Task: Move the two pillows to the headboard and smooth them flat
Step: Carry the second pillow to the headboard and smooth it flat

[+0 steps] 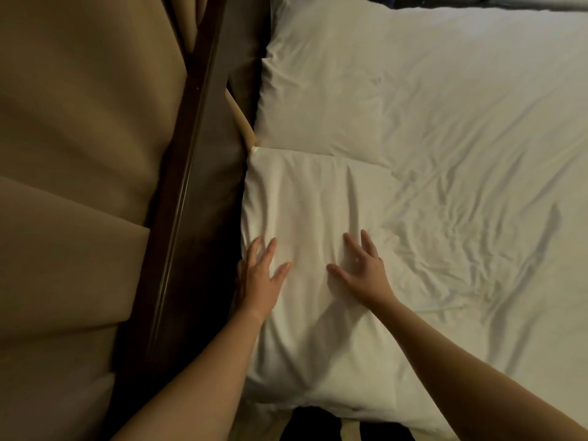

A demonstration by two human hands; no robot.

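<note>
Bare forearms reach over the bed's near edge as the left hand (258,281) and right hand (361,268), fingers spread wide and holding nothing, press the near pillow (318,202) beside the far pillow (321,90) along the headboard (184,186); soft and light, both likely flatten best under open palms.

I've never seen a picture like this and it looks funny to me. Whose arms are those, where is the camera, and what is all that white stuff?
The camera sits on a person's head and looks down, so you see their own two arms reaching out. The left hand and the right hand lie flat and open on a white pillow, fingers spread, pressing on it. They hold nothing. A second pillow lies just beyond it. Both sit along the dark wooden headboard on the left. The big wrinkled white area on the right is the bed sheet. The tan folds at far left are a curtain behind the bed.
</note>
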